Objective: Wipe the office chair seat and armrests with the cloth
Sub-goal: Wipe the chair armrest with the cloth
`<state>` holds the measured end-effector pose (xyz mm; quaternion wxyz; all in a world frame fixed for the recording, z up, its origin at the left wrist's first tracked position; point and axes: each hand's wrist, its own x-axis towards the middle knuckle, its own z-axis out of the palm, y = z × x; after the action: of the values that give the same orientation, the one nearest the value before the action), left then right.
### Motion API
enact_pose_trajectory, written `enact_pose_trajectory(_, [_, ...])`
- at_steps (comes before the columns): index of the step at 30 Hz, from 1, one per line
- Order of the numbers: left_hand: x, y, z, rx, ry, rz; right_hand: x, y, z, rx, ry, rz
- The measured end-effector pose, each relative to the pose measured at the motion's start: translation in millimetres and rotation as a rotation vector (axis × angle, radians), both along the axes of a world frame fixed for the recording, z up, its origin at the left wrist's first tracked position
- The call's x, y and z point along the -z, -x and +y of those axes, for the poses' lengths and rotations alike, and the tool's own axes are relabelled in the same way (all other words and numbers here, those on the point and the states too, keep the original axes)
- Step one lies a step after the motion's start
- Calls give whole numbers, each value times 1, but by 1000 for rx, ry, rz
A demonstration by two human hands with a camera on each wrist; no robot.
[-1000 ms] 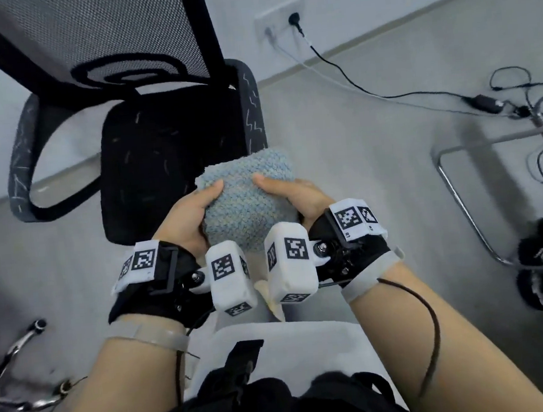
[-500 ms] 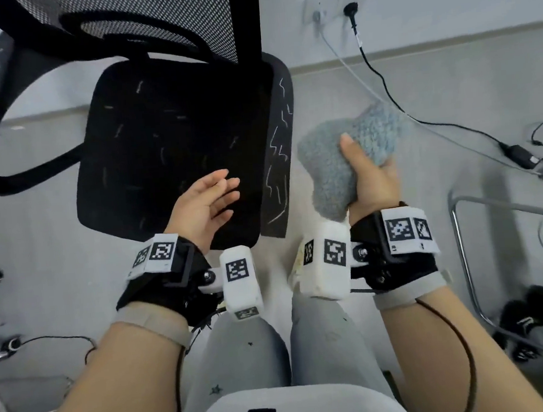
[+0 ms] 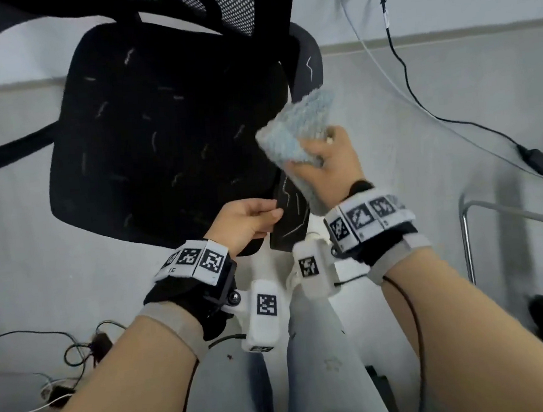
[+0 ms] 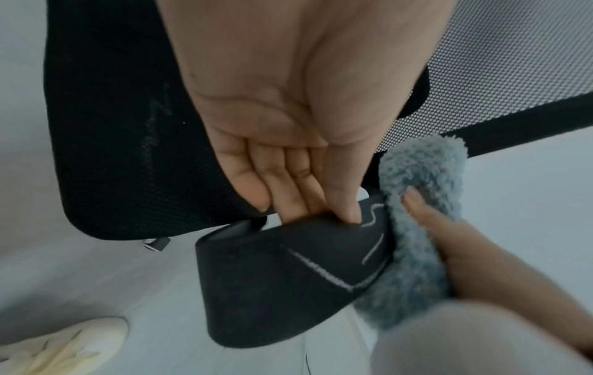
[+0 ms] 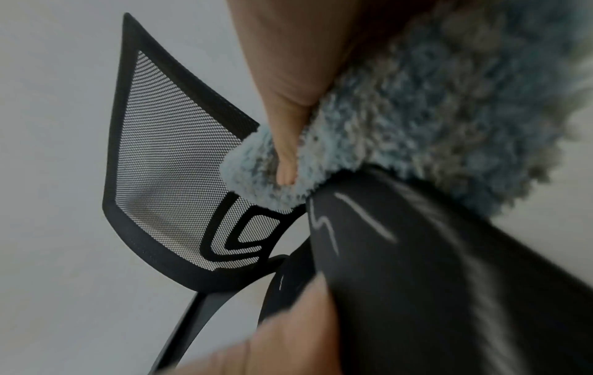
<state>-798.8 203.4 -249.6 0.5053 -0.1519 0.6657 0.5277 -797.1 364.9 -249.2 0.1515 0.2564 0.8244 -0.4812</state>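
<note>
A black office chair stands in front of me, its seat (image 3: pixel 161 143) flecked with pale chalk-like marks. My left hand (image 3: pixel 251 217) grips the front end of the right armrest (image 3: pixel 292 217), fingers curled over its inner edge (image 4: pixel 308 203). My right hand (image 3: pixel 325 159) holds a fluffy blue-grey cloth (image 3: pixel 296 129) and presses it on that same armrest just behind the left hand. The cloth (image 4: pixel 414 228) covers the armrest's outer side; white scribbles show on the armrest (image 5: pixel 401 266) below the cloth (image 5: pixel 433 114).
The mesh backrest (image 3: pixel 231 4) rises at the top and the left armrest (image 3: pixel 9 151) curves off to the left. Cables (image 3: pixel 417 96) run across the grey floor to wall sockets at upper right. A metal frame (image 3: pixel 467 239) stands at right; more wires (image 3: pixel 64 352) lie lower left.
My left hand has moved from hovering over the seat to gripping the front of the right armrest. My right hand has brought the cloth leftward from beside the chair onto that armrest.
</note>
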Motion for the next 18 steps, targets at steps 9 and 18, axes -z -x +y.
enact_pose_trajectory(9, [6, -1, 0, 29, 56, 94, 1, -25, -14, 126, 82, 40])
enact_pose_trajectory(18, [3, -13, -14, 54, 1, 149, 4, 8, -2, 147, 23, 56])
